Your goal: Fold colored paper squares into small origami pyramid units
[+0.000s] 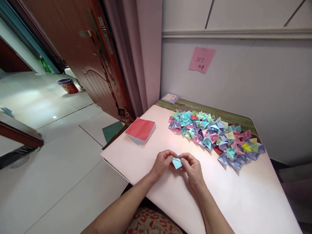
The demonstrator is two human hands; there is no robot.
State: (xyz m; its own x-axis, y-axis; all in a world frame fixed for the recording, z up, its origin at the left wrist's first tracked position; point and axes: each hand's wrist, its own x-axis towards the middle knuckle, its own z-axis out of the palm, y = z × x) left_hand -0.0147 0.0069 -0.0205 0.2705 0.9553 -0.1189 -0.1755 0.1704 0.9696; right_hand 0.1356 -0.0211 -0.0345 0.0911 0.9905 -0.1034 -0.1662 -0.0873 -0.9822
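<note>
Between my hands, just over the pale tabletop, is a small folded piece of light blue paper (177, 163) with a crease line across it and a point facing me. My left hand (163, 163) pinches its left corner between thumb and forefinger. On the other side, my right hand (192, 165) pinches the right corner the same way. Part of the paper's upper edge is hidden behind my fingertips. Beyond my hands lies a large heap of small folded paper boats (207, 131) in blue, purple, pink, green, yellow and red.
A stack of square paper sheets (141, 130), red on top, sits at the table's left edge. At the back corner is a small pile of printed cards (170, 98). A pink note (201, 59) is stuck on the wall. A brown door (80, 58) and a bin (67, 86) are to the left.
</note>
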